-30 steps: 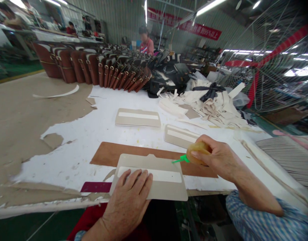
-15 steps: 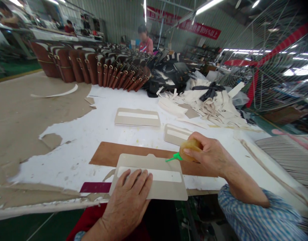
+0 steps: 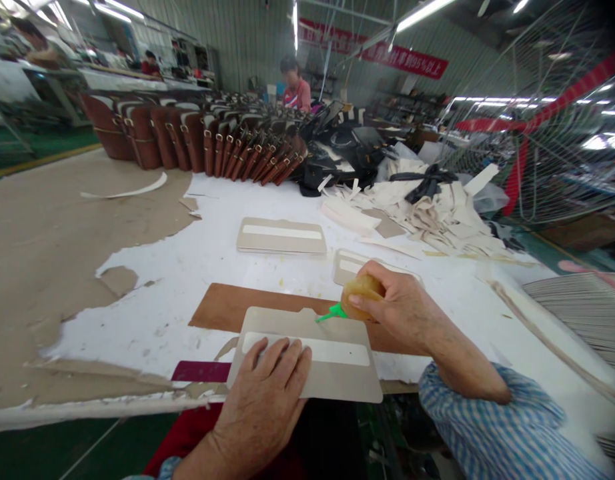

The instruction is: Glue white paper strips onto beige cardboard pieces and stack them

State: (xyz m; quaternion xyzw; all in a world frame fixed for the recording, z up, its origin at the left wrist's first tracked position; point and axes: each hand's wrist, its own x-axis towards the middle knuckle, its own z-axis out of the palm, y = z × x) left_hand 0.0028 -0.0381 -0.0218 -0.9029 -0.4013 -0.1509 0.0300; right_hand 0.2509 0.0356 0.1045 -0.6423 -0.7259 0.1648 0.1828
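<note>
My left hand [image 3: 270, 393] lies flat on a beige panel [image 3: 342, 383] with rounded corners, its fingers over the white strip [image 3: 332, 350] across the panel. In my right hand [image 3: 397, 307] is a yellowish squeeze bottle [image 3: 360, 297] with a green nozzle, gripped by the fingers. The nozzle tip points down-left at the panel's upper part, near the small tab on its top edge; whether it touches cannot be made out. Under the panel's far edge lies a brown leather strip [image 3: 227, 308]. A purple piece [image 3: 200, 371] sticks out at the panel's left.
Beyond are a stack of similar panels [image 3: 282, 247] and another panel [image 3: 345, 267], partly behind my right hand. Brown buckled bags [image 3: 182, 137] stand in a row at the back. Cream scraps [image 3: 432, 213] are heaped back right, near a large wire fan guard [image 3: 517, 133]. A person [image 3: 297, 90] sits behind.
My right hand has moved the bottle left along the panel's upper part, the nozzle now nearer the tab. My left hand stays on the panel. The whole view has shifted slightly.
</note>
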